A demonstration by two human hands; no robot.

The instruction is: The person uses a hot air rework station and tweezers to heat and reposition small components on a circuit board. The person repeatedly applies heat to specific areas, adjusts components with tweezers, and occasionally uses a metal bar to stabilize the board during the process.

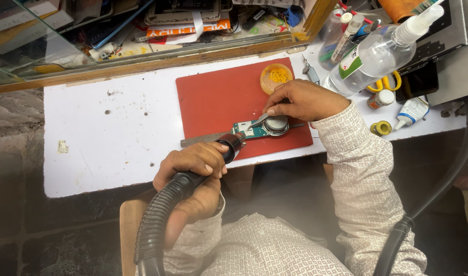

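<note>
left hand [193,162]: fingers wrapping tight around the hot-air nozzle [233,143]
right hand [304,99]: pinching tweezers [259,120] over the circuit board [254,129] on the red mat [218,97]
risk: heat may be scorching the board (nozzle aiming very close)
hidden: tweezer tips hard to make out

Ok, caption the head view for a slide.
Left hand aims a hot-air nozzle at a circuit board; right hand holds tweezers.
</note>
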